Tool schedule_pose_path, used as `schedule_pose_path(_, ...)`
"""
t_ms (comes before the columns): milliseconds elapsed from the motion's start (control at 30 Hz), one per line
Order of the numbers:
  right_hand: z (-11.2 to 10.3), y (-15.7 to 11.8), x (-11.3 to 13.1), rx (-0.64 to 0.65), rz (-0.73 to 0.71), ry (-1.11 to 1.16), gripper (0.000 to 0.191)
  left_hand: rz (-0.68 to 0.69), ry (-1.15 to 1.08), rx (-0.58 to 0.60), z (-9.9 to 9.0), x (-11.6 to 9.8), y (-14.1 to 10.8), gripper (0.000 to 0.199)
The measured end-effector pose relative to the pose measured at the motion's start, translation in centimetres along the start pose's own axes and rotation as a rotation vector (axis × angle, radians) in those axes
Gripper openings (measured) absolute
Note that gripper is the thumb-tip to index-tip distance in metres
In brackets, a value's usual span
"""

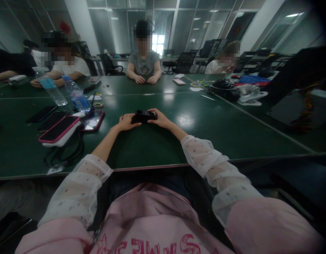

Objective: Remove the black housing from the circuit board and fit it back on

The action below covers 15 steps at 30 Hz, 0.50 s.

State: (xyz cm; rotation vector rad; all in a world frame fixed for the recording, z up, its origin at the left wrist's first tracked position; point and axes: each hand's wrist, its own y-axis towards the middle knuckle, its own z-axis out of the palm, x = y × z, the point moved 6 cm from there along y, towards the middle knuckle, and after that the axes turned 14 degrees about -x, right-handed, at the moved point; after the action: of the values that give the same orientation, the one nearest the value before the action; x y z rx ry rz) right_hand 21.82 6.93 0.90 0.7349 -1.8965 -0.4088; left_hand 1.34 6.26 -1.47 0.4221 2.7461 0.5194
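Both my hands hold a small black box-shaped object on the green table in front of me; its exact kind I cannot make out. My left hand grips its left end, with the thumb along the near side. My right hand closes round the right end, fingers over the top and thumb at the near side. A small light patch shows on the object near my right fingers. My palms and some fingertips are partly hidden.
Left of my hands lie a phone in a pink case, another phone, black cables and two water bottles. A pen and a heap with a white clamp lie to the right. A person sits opposite.
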Motion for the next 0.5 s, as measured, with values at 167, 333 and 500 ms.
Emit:
schedule_pose_path(167, 0.1, 0.1, -0.5, -0.005, 0.016, 0.021, 0.060, -0.005, 0.005, 0.009, 0.0, 0.0, 0.0, 0.081)
schedule_pose_path(333, -0.5, 0.6, -0.3, -0.045, 0.032, 0.070, 0.063, 0.008, 0.013, 0.026, 0.0, -0.1, 0.0, 0.079)
schedule_pose_path(500, -1.8, 1.2, 0.2, -0.150, 0.117, 0.155, 0.067, 0.013, -0.002, 0.010, -0.1, -0.3, 0.0, 0.077)
